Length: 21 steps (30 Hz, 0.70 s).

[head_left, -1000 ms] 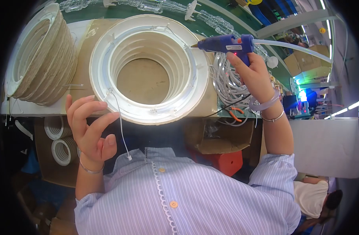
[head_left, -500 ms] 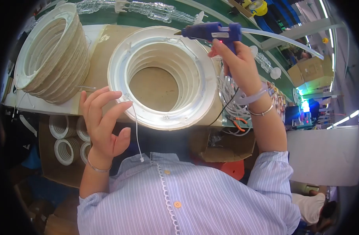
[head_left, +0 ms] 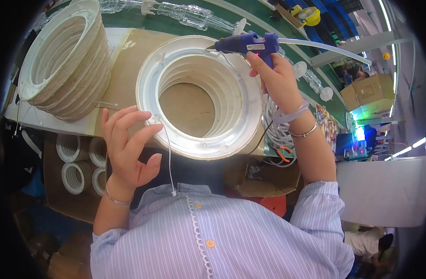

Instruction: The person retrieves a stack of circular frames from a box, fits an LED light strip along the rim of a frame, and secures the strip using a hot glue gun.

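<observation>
My right hand (head_left: 282,80) is closed round a blue hot glue gun (head_left: 248,44), which has a long translucent glue stick (head_left: 324,45) coming out of its back. The nozzle points left, right over the far side of a white ribbed ring-shaped cylinder (head_left: 148,88) standing on end. My left hand (head_left: 129,144) has its fingers spread, with the fingertips at the cylinder's left rim. Beside those fingertips a thin white wire (head_left: 169,158) with a small connector hangs down over the near edge. Clear strips lie along the cylinder's top face.
Another ribbed cylinder (head_left: 66,69) stands on the left. Below the bench, a cardboard box (head_left: 76,204) holds several smaller white rings. Coiled cables (head_left: 274,125) and orange-handled pliers (head_left: 283,152) lie at right. Clear plastic pieces (head_left: 185,15) line the green bench behind. A person (head_left: 369,244) is at lower right.
The glue gun has moved slightly left and down relative to the ring, its nozzle now over the top face. My left hand stays at the rim. The whole view has shifted a little.
</observation>
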Tool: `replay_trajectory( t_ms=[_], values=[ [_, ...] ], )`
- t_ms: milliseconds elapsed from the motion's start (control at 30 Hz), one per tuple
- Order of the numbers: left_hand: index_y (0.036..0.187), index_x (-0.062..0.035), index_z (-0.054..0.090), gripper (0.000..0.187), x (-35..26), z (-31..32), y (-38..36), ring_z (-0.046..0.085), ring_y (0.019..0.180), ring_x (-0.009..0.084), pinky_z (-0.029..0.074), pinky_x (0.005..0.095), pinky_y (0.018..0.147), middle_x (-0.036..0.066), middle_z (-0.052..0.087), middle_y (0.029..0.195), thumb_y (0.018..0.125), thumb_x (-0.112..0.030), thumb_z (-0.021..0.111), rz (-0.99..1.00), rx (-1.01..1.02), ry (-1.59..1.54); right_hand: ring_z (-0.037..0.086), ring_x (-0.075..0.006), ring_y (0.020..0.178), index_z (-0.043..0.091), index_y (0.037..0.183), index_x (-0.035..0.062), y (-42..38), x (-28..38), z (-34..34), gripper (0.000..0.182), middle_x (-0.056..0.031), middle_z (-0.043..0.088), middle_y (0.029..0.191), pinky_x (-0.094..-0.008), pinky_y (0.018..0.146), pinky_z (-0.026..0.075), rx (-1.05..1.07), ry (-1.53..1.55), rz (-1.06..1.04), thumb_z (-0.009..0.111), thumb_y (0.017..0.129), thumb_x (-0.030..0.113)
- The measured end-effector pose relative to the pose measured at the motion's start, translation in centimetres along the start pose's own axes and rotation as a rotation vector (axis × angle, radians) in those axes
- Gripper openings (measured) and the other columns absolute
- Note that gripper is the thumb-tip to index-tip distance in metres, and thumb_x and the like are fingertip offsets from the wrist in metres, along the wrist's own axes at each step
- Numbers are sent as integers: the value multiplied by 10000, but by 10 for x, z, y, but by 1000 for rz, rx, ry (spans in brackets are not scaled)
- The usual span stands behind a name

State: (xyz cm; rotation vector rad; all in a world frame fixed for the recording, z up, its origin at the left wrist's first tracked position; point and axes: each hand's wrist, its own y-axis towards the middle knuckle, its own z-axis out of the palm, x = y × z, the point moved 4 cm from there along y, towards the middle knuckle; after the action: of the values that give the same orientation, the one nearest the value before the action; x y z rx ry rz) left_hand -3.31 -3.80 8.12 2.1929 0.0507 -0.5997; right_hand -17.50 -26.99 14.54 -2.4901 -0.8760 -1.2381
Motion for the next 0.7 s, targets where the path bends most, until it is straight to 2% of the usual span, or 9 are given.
replay_trajectory(
  t_ms=[367,467,700],
  values=[
    [869,-90,603,356,-1,0,0,463,974,282,196,427,976,85,531,968,775,-393,441,-7,-7,-7,404,-36,404,567,831,27,-4,1,-3,307,-2,533,604,-176,373,286,4,-31,23,590,780,329],
    [911,-67,585,355,-2,1,-1,434,1027,312,165,455,986,123,515,1014,782,-348,410,5,49,-2,405,-35,405,567,829,28,-5,0,-3,306,0,527,596,-174,374,286,12,-24,27,592,779,329],
    [865,-92,604,342,-3,1,0,462,977,277,195,427,978,80,534,971,766,-386,460,-7,2,-15,407,-37,400,562,802,33,-6,2,-4,309,2,517,577,-170,382,297,21,-20,52,601,769,337]
  ],
)
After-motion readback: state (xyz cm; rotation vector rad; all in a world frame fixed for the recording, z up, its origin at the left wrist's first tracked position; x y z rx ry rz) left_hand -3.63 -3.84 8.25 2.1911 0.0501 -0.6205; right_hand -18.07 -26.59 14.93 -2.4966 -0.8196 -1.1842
